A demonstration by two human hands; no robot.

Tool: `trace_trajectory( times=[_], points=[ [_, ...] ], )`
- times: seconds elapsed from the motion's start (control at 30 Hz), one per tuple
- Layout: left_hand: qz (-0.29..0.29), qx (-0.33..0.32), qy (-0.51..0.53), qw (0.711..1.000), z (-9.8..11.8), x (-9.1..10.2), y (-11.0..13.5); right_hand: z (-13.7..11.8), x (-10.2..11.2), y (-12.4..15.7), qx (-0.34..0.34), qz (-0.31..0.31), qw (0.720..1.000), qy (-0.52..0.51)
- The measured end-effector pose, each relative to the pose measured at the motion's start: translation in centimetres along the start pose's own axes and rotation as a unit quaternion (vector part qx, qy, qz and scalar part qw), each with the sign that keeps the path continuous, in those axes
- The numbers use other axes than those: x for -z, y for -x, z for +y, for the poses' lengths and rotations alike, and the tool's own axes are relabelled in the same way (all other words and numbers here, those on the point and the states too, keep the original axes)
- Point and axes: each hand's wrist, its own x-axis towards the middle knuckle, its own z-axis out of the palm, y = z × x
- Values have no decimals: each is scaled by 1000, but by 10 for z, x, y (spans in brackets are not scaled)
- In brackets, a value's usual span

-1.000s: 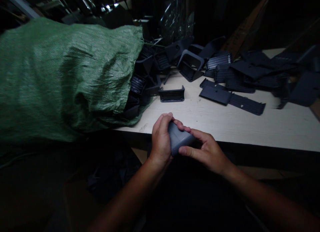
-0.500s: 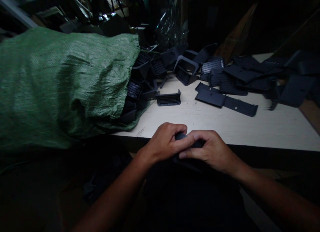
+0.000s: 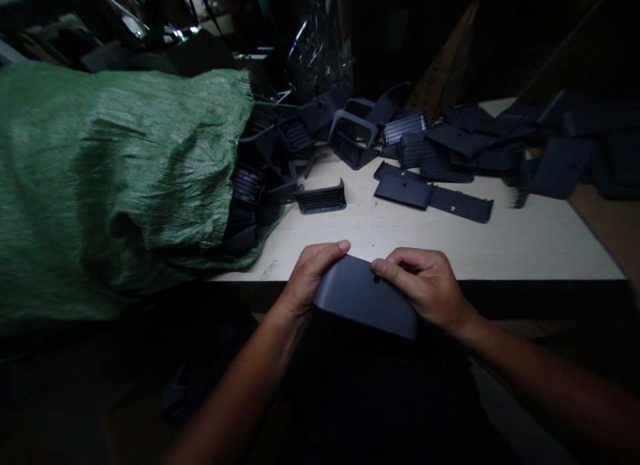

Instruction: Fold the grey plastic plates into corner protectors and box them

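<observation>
Between my hands, at the table's front edge, is a dark grey plastic cover (image 3: 367, 295) with a rounded left corner and a small round hole near its upper edge. My left hand (image 3: 307, 275) grips its left end, thumb along the top. My right hand (image 3: 425, 281) is closed on its upper right part, thumb pressing beside the hole. The fingers under the cover are hidden. Beyond my hands, a slotted U-shaped piece (image 3: 321, 199) stands on the table, and a flat plate (image 3: 404, 188) lies against a longer slatted strip (image 3: 463, 205).
A large green woven sack (image 3: 165, 165) lies on the left, dark plastic parts (image 3: 247, 183) at its mouth. More dark parts (image 3: 463, 141) are heaped along the back of the pale table (image 3: 320, 245). Clear plastic wrap (image 3: 323, 51) and a cardboard piece (image 3: 445, 68) stand behind.
The cover has turned so its broad smooth face and hole now show. My hands have moved apart, the left to its left end. The view has shifted slightly to the right.
</observation>
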Motion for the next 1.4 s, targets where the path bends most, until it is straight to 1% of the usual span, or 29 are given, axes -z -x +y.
trace_trajectory(
  times=[0.13, 0.2, 0.3, 0.37, 0.4, 0.47, 0.53, 0.57, 0.6, 0.63, 0.67, 0.7, 0.73, 0.77, 0.83, 0.87, 0.93, 0.97, 1.0, 1.03, 1.1, 1.13, 1.17, 1.2, 1.23, 1.27, 1.3, 1.33, 1.4],
  points=[
    [29, -4, 18, 999, -1, -4, 1, -7, 9, -15, 15, -25, 1000, -4],
    [35, -8, 20, 999, -3, -5, 3, -9, 15, -24, 13, -52, 999, 0],
    [5, -3, 6, 1000, -5, -4, 5, -8, 22, -40, -40, -132, 990, 4],
    [-19, 5, -10, 1000, -7, -1, 5, -7, 25, -50, -70, -160, 984, 18],
    [-22, 4, -17, 1000, -7, 0, 5, -7, 26, -54, -65, -150, 986, 33],
    [4, -22, -26, 999, -7, 4, 4, -7, 28, -60, -11, -91, 993, 74],
    [51, -66, -19, 996, -7, 8, 3, -8, 32, -63, 57, -7, 992, 113],
    [80, -93, -9, 992, -7, 9, 2, -9, 34, -62, 78, 38, 989, 123],
    [109, -121, 0, 987, -8, 11, 1, -9, 36, -61, 82, 76, 986, 121],
    [136, -148, 6, 980, -9, 13, 1, -9, 37, -58, 69, 101, 987, 103],
    [158, -174, 7, 972, -11, 14, 1, -8, 37, -54, 39, 107, 991, 70],
    [174, -197, 3, 965, -12, 15, 1, -6, 36, -49, -4, 90, 996, 23],
    [184, -214, -4, 959, -14, 16, 1, -4, 33, -44, -53, 54, 997, -32],
    [187, -227, -13, 956, -16, 16, 2, -2, 28, -39, -102, 8, 991, -88],
    [172, -235, -48, 955, -19, 15, 6, 1, 16, -31, -175, -69, 962, -196],
    [150, -228, -75, 959, -20, 14, 8, 3, 11, -28, -192, -83, 946, -248],
    [79, -198, -125, 969, -21, 13, 12, 3, 2, -26, -187, -71, 925, -324],
    [40, -181, -130, 974, -20, 12, 12, 1, 0, -25, -170, -59, 925, -336],
    [8, -166, -113, 980, -19, 11, 12, -1, -1, -24, -145, -52, 934, -323],
    [-13, -156, -75, 985, -18, 10, 11, -3, -2, -22, -114, -57, 952, -280],
    [-20, -137, 31, 990, -14, 7, 6, -7, -1, -16, -34, -95, 987, -126],
    [-22, -118, 80, 990, -12, 6, 2, -8, -1, -12, 11, -121, 992, -41],
    [-28, -91, 118, 988, -10, 4, -2, -9, -2, -9, 49, -143, 988, 30],
    [-36, -60, 144, 987, -7, 2, -5, -9, -3, -7, 74, -158, 982, 74],
    [-43, -33, 162, 985, -6, 0, -8, -8, -4, -5, 85, -166, 979, 88],
    [-47, -16, 173, 984, -4, -3, -10, -7, -7, -3, 83, -169, 979, 75],
    [-44, -14, 180, 983, -4, -6, -10, -6, -10, -2, 73, -166, 982, 47],
    [-33, -24, 184, 982, -3, -9, -10, -6, -13, -1, 60, -158, 986, 14],
    [-9, -65, 186, 980, -3, -16, -8, -4, -21, 1, 40, -125, 990, -44]
  ],
)
